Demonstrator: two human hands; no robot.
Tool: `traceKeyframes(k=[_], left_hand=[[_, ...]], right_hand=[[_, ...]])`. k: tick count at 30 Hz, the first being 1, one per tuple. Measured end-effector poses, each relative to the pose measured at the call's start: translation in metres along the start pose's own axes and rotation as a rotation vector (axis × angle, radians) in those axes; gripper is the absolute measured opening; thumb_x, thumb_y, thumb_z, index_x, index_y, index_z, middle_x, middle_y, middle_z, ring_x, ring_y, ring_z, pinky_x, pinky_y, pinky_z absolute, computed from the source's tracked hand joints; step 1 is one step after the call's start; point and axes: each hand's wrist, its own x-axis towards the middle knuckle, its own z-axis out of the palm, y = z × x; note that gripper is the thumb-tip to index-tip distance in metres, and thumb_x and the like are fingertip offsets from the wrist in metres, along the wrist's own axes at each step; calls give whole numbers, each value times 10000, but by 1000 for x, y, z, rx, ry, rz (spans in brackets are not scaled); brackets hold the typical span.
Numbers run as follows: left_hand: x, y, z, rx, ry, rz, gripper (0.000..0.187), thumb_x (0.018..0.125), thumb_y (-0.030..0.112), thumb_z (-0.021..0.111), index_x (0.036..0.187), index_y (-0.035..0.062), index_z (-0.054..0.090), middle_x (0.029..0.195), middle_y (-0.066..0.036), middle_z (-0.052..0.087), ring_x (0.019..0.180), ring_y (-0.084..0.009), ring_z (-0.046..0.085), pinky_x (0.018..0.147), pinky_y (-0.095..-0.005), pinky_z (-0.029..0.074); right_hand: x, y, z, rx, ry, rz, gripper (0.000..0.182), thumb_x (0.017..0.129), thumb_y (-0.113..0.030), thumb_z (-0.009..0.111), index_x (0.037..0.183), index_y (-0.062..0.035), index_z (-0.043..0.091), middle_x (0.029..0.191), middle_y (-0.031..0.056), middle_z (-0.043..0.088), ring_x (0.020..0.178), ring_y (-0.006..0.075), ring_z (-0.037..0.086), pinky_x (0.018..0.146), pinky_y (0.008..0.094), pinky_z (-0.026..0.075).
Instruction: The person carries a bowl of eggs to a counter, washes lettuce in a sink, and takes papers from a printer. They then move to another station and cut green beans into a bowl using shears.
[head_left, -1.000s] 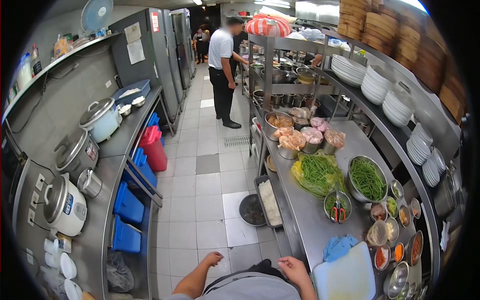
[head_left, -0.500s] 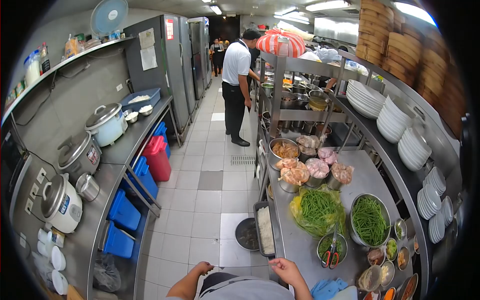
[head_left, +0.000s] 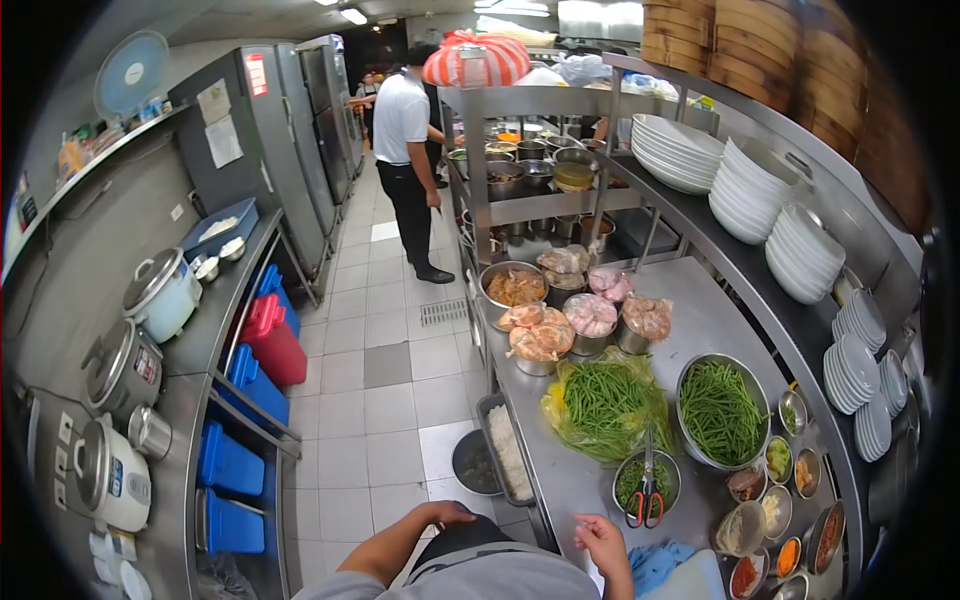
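My left hand (head_left: 445, 513) hangs low in front of my dark trousers; its fingers are mostly turned out of sight, and nothing held shows. Over the near edge of the steel counter (head_left: 690, 285), my right hand (head_left: 600, 540) has loosely bent fingers apart and holds nothing. Just beyond it, red-handled scissors (head_left: 647, 495) rest across a metal bowl of chopped greens (head_left: 630, 480). A blue cloth (head_left: 660, 562) lies right of that hand, beside a white board (head_left: 698, 577). Farther up are green beans in a yellow plastic bag (head_left: 605, 405) and more in a large steel bowl (head_left: 722, 410).
Bagged meat (head_left: 540, 335) tops several metal pots. A rice tray (head_left: 508, 450) and dark tub (head_left: 475, 468) sit low beside the counter. Plates (head_left: 675, 155) line the right shelf. Rice cookers (head_left: 110, 470) stand left, above blue bins (head_left: 232, 460). A person (head_left: 403, 150) stands in the aisle.
My view has turned right, so the surroundings sit farther left. My left hand has risen across my front; my right hand has come over the counter's edge. The scissors remain on the bowl.
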Motion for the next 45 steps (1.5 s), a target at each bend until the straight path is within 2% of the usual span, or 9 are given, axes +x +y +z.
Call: traceKeyframes(k=[4,9,15,20,27,29,34,38,45], left_hand=[[-10,97,-11,151,-159,238,636,858,693,624,1170,140,659,1057,-13,673,794,-157,639,702,-304,545],[-50,229,-36,-127,-422,557,370,1016,357,590,1238,64,623,1110,-38,704,821,-130,688,731,-276,573],[-41,326,-96,-161,55,834,132,983,184,637,981,53,652,901,-19,685,774,-101,655,696,-256,528],[1,377,-119,-282,63,868,104,963,185,670,956,90,629,840,10,656,733,-76,612,649,-236,484],[67,404,-58,-178,-281,845,108,949,104,643,1055,98,621,974,0,670,820,-87,635,723,-242,519],[89,393,-33,-249,-490,899,187,906,49,663,1080,108,632,998,14,669,911,-95,630,798,-269,532],[43,378,5,135,-403,1127,221,987,278,652,1083,80,634,926,5,638,862,-104,582,789,-294,509],[19,344,12,101,-474,974,214,993,290,634,1039,81,626,868,16,605,780,-88,558,691,-279,500],[-29,306,9,-1,-325,820,225,994,303,613,1057,87,613,862,30,584,735,-79,536,652,-255,483]], right_hand=[[4,2,-14,-81,104,32,201,940,-87,665,1132,-34,690,771,-10,630,666,69,559,601,212,444],[17,-27,-3,-269,241,-66,201,940,-198,694,1066,-43,685,704,-70,509,634,45,462,550,234,376],[23,-49,-42,-69,497,-92,208,937,-94,674,1137,-36,674,778,-74,539,682,34,477,621,209,403],[21,-51,-67,-59,866,-174,169,918,-57,675,1081,-14,654,873,10,656,772,89,602,701,247,495],[58,-56,-61,-891,941,-83,208,833,-144,723,1004,-44,661,1017,172,643,993,391,604,871,457,495],[74,-49,-57,-969,979,37,191,793,-125,724,948,-47,644,957,186,619,953,393,597,825,481,485],[81,-33,-54,-1004,963,-80,449,704,-76,762,1111,-31,577,1025,219,605,953,423,598,838,494,488],[73,-8,-68,-958,842,-4,657,738,-70,748,1341,-14,493,1111,261,648,1032,436,637,894,469,510],[76,-9,-78,-1100,664,-25,660,762,-34,696,1380,12,470,1091,297,657,1016,429,660,884,460,515]])
